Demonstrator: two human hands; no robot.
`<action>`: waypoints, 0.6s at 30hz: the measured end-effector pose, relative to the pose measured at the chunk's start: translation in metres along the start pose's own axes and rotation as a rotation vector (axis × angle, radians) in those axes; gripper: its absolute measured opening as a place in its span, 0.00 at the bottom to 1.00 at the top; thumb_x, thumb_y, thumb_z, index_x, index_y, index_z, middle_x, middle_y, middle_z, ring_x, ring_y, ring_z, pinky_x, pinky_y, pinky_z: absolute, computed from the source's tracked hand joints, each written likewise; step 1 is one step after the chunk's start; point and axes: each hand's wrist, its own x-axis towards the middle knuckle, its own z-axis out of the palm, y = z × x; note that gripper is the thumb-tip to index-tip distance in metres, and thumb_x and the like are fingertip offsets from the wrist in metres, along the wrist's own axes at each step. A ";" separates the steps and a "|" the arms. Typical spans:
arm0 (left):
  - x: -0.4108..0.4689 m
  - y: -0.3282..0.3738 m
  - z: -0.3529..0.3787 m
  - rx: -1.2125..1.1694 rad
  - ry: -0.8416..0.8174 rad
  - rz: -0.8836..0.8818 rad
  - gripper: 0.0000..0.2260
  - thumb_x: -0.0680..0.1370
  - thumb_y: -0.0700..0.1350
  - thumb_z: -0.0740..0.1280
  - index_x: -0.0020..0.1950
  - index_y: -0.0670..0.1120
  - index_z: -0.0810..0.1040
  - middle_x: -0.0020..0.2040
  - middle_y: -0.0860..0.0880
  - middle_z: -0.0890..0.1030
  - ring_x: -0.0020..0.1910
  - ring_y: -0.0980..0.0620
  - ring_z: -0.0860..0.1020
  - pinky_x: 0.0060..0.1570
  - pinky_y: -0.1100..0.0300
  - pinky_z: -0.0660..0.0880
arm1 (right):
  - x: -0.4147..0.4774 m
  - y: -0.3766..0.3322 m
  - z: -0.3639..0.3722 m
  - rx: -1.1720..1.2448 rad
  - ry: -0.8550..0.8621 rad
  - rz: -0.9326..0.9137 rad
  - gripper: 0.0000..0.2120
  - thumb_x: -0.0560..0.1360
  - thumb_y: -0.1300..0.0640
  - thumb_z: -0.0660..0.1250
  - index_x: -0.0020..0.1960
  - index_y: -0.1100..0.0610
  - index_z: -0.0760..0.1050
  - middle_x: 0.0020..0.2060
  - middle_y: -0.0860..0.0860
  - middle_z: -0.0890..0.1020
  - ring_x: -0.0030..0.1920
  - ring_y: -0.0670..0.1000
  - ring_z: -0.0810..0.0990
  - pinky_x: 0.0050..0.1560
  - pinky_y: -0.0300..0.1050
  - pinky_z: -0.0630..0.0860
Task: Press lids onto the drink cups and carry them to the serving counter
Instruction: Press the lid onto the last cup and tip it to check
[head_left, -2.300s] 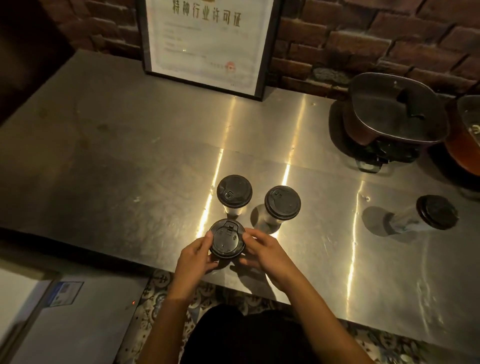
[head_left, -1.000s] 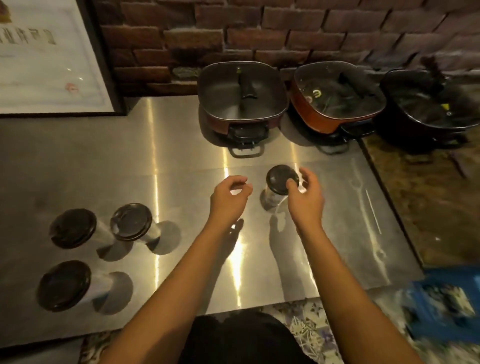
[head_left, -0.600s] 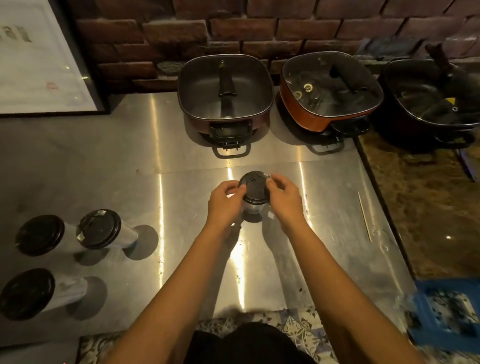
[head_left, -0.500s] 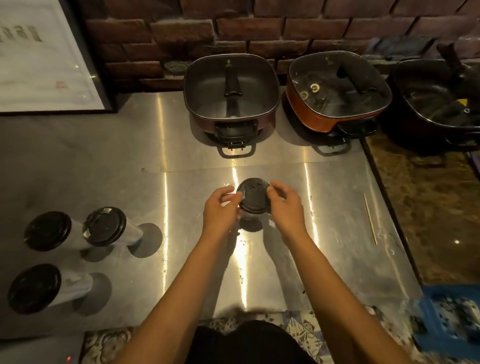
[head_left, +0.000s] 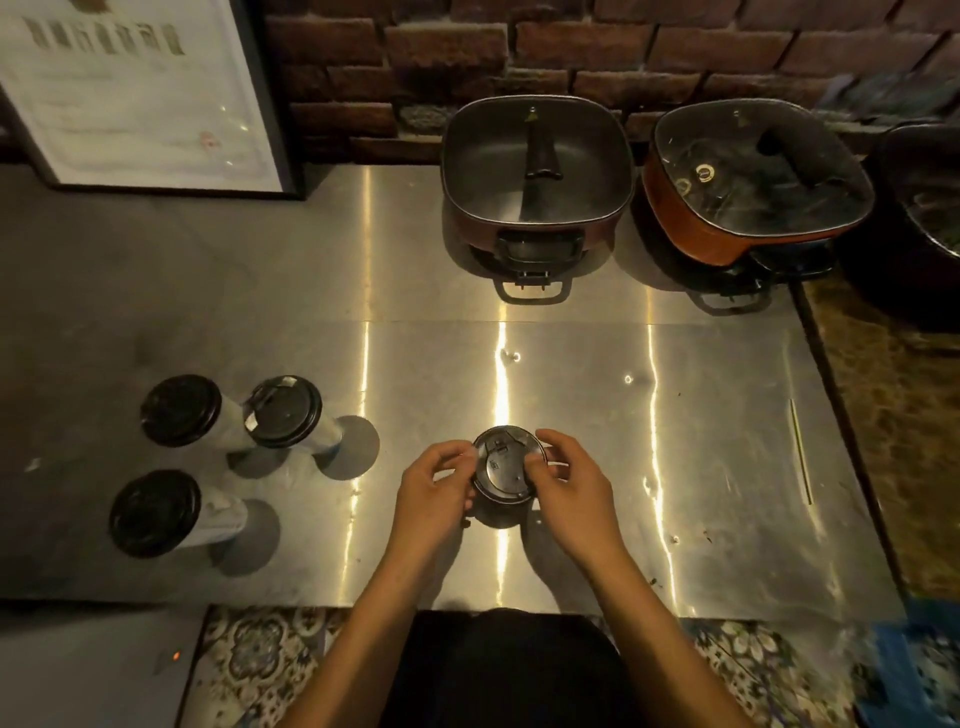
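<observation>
Brushed steel sheets cover the surface (head_left: 571, 374), which runs back to a dark brick wall (head_left: 623, 47) and catches long streaks of warm light.

Between the two hands stands a drink cup (head_left: 501, 512), seen almost straight from above, so little of its body shows below the black lid (head_left: 506, 464). That lid is round with a raised rim, a small moulded tab near its far edge, and a glossy top that reflects the light. It sits on the cup's mouth; whether it is fully seated cannot be told.

On the lid's left side, the left hand (head_left: 434, 488) curls in with its fingertips touching the rim. From the other side the right hand (head_left: 569, 488) does the same, its thumb lying over the lid's top edge and its fingers wrapped around the far side. Both hands grasp the lid, with the cup directly beneath them.

Well to the left of the left hand stand three more lidded cups (head_left: 223, 452), grouped close together, each with a black lid and a pale body. Beyond the hands, against the wall, sit two square electric pots with glass lids, a dark one (head_left: 535, 171) and an orange one (head_left: 753, 182). A framed certificate (head_left: 140, 93) leans on the wall far to the left. Off to the right of the right hand lies a thin wooden skewer (head_left: 800, 452).
</observation>
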 end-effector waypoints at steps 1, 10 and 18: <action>0.001 -0.002 -0.001 0.011 0.003 0.008 0.05 0.82 0.45 0.67 0.54 0.52 0.83 0.54 0.49 0.83 0.46 0.49 0.82 0.45 0.54 0.80 | 0.000 0.001 0.001 -0.012 -0.005 0.002 0.15 0.82 0.57 0.65 0.68 0.51 0.77 0.60 0.50 0.81 0.51 0.37 0.78 0.39 0.21 0.72; 0.019 -0.012 0.010 -0.002 0.107 0.047 0.12 0.83 0.50 0.65 0.62 0.46 0.80 0.58 0.49 0.82 0.52 0.55 0.80 0.44 0.66 0.75 | 0.019 -0.005 0.005 -0.033 0.022 0.040 0.16 0.79 0.49 0.68 0.66 0.49 0.78 0.57 0.47 0.81 0.54 0.45 0.79 0.57 0.41 0.73; 0.045 -0.003 0.050 0.014 0.177 -0.073 0.22 0.83 0.63 0.54 0.57 0.48 0.78 0.52 0.47 0.84 0.46 0.50 0.82 0.49 0.54 0.79 | 0.041 -0.022 0.030 -0.010 -0.015 0.138 0.19 0.84 0.44 0.58 0.53 0.56 0.81 0.44 0.47 0.83 0.45 0.48 0.79 0.38 0.35 0.68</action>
